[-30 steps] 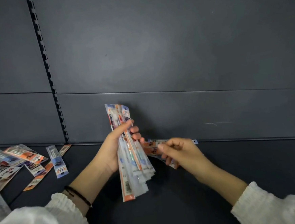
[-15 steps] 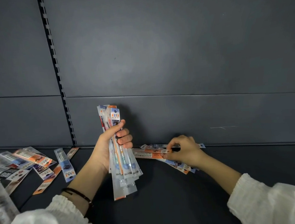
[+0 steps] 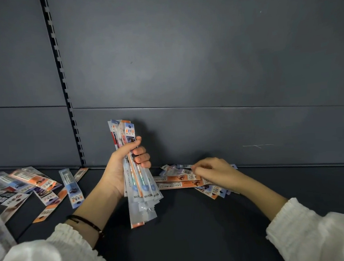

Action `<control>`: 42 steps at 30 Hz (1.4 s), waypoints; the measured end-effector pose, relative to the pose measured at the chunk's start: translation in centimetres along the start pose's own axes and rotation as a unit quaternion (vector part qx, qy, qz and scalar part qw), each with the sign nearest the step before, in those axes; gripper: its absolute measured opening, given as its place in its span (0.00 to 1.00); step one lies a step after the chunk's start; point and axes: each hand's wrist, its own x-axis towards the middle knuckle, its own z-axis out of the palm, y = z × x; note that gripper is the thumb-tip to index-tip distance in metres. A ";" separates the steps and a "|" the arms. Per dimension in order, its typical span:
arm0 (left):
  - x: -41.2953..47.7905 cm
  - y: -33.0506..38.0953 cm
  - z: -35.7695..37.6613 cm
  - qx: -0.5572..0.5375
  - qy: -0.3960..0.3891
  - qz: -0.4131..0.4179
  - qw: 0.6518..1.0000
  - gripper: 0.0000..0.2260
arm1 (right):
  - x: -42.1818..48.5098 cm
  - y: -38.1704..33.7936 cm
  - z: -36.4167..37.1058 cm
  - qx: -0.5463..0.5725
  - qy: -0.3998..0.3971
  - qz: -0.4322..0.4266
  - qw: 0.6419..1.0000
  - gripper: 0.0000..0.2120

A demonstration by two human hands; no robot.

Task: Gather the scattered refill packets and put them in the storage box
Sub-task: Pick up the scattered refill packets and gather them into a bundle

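Since one second ago the right hand (image 3: 213, 172) has gone from the bundle down to the dark shelf (image 3: 195, 231). Nearest, the left hand (image 3: 121, 171) is clamped around an upright bundle of long narrow clear plastic refill packets (image 3: 139, 186); "BSX-21" and "宝石" can be read. Just right of it, the right hand pinches the top of a loose pile of orange and blue packets (image 3: 179, 184), whose long axes point toward the bundle. More scattered packets (image 3: 71, 185) lie well left of the left hand. No storage box is visible.

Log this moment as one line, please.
left hand: holds packet bundle upright | right hand: pinches loose packets by wall | other packets: scattered left
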 end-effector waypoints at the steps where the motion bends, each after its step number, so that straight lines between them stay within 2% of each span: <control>1: 0.0 0.0 0.1 0.001 0.002 -0.001 1.000 0.16 | 0.1 0.1 0.2 -0.019 0.011 -0.007 1.000 0.13; 5: -0.1 -0.2 0.3 0.010 0.020 0.003 1.000 0.02 | 0.4 0.9 0.4 -0.138 0.011 -0.054 0.989 0.17; 9: -0.3 -0.2 0.5 0.014 0.032 0.009 0.999 0.03 | 0.3 1.6 0.2 -0.138 0.007 -0.115 0.984 0.22; 14: -0.3 -0.2 0.5 0.021 0.041 0.010 0.999 0.03 | 0.1 1.8 -0.1 -0.198 0.008 -0.178 0.964 0.22; 17: -0.4 0.0 0.4 0.021 0.046 0.011 0.999 0.03 | -0.1 1.5 -0.2 -0.189 -0.024 -0.164 0.968 0.22; 22: -0.4 0.0 0.4 0.025 0.053 0.013 0.998 0.03 | -0.1 1.2 0.3 -0.236 -0.011 -0.174 0.956 0.24; 26: -0.4 0.0 0.5 0.026 0.056 0.013 0.998 0.04 | -0.1 0.8 0.2 -0.228 0.003 -0.189 0.955 0.18; 31: -0.6 0.5 0.3 0.030 0.062 0.009 0.998 0.03 | -0.3 0.5 0.3 -0.279 0.027 -0.208 0.937 0.11; 33: -0.7 0.7 0.2 0.031 0.070 0.009 0.997 0.03 | -0.2 0.5 0.2 -0.248 0.048 -0.169 0.953 0.09; 35: -0.8 0.7 0.2 0.031 0.084 0.010 0.996 0.03 | 0.1 0.5 -0.2 -0.154 0.078 -0.107 0.979 0.08; 37: -0.8 0.6 0.3 0.038 0.107 0.004 0.994 0.03 | 0.2 0.2 -0.8 -0.051 0.113 -0.061 0.990 0.07; 39: -0.9 0.5 0.3 0.044 0.134 -0.007 0.990 0.04 | 0.1 -0.3 -1.4 0.084 0.139 -0.031 0.986 0.06; 42: -1.0 0.3 0.3 0.050 0.149 -0.030 0.987 0.04 | -0.5 -1.2 -1.9 0.265 0.153 0.015 0.952 0.07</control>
